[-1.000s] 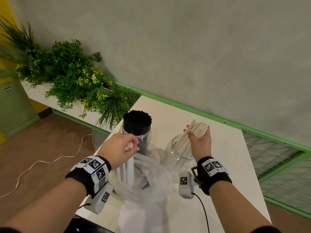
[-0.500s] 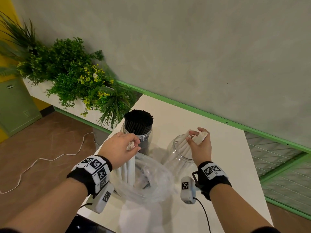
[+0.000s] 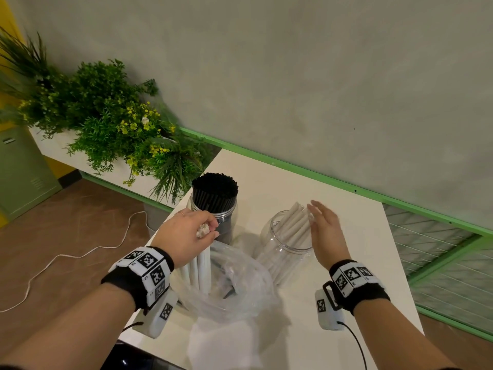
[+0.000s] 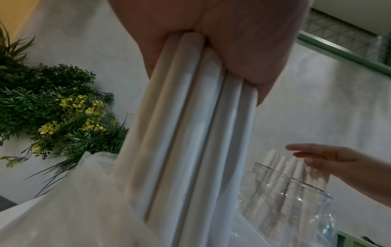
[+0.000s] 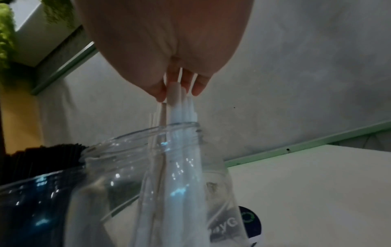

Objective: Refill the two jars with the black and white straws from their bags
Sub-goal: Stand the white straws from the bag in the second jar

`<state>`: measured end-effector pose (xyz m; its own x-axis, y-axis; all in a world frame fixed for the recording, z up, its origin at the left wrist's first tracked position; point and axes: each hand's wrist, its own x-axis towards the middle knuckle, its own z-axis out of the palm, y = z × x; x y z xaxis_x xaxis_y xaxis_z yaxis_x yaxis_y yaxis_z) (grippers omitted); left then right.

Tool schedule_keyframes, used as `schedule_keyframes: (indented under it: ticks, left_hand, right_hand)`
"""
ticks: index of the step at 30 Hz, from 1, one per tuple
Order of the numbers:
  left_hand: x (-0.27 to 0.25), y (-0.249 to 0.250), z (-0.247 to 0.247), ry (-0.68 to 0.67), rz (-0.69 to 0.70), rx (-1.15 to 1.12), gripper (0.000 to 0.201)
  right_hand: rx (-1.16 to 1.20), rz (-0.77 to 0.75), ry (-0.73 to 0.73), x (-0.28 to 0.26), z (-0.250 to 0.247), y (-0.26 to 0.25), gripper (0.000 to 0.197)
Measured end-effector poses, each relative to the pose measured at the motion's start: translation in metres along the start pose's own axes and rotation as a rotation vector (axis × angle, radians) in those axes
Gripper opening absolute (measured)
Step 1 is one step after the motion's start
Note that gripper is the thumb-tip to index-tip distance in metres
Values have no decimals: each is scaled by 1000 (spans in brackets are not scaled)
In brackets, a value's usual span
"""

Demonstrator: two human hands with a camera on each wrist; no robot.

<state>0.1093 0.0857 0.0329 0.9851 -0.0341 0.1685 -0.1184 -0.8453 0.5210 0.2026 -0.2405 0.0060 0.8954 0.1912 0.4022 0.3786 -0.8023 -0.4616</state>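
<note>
From the head view, we hold our left hand (image 3: 186, 236) curled around a bundle of white straws (image 3: 198, 271), their lower ends down inside the clear bag (image 3: 234, 287) at about 6 o'clock on the counter (image 3: 360, 236). We judge that grip lifts the next batch free of the plastic. At 12 o'clock from the bag stands the black-straw jar (image 3: 214, 206), packed full, so that half looks done. At 2 o'clock from the bag sits the clear jar (image 3: 286, 247), white straws leaning inside; our right hand (image 3: 324, 236) is flat, fingers straight, just beside their tops at 3 o'clock, probably steadying the lean.

Left wrist view now: our fist (image 4: 211, 41) wraps the straw bundle (image 4: 190, 133), which hangs down into the filmy bag (image 4: 74, 208). At 4 o'clock the other hand (image 4: 330, 160) hovers, fingers extended, over the jar mouth (image 4: 292, 180).

Right wrist view: our fingers (image 5: 175, 86) are spread, holding nothing, against the straw tips (image 5: 180, 108) rising out of the jar neck (image 5: 148, 133). Black straws (image 5: 42, 158) show at 9 o'clock.
</note>
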Motion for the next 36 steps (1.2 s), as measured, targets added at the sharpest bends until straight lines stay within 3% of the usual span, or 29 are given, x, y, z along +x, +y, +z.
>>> schedule_keyframes:
  ticks: [2, 6, 10, 15, 19, 22, 25, 31, 34, 36]
  left_hand:
    - [0, 0, 0, 0, -4, -2, 6]
    - [-1, 2, 1, -4, -1, -3, 6]
    - [-1, 3, 1, -4, 0, -6, 6]
    - [0, 3, 3, -2, -12, -19, 6]
    - [1, 2, 3, 5, -23, -21, 7]
    - [0, 1, 3, 3, -23, -20, 8]
    - [0, -1, 3, -13, -19, -25, 16]
    - [1, 0, 3, -21, -16, -27, 14]
    - [1, -2, 2, -28, -10, -19, 19]
    - [1, -2, 2, -35, -8, -16, 18]
  right_hand:
    - [75, 71, -137, -4, -1, -1, 40]
    - [98, 86, -107, -3, 1, -4, 67]
    - [66, 73, -200, 14, 10, -8, 83]
    - [-92, -11, -209, 35, 28, -16, 64]
    - [-62, -145, 67, 35, 42, -18, 28]
    - [-58, -231, 169, 42, 38, -14, 18]
    - [-63, -230, 177, 58, 24, -5, 19]
    - [-97, -169, -27, 57, 19, 7, 36]
    - [-85, -157, -3, 56, 17, 7, 44]
    - [-144, -225, 46, 55, 14, 4, 44]
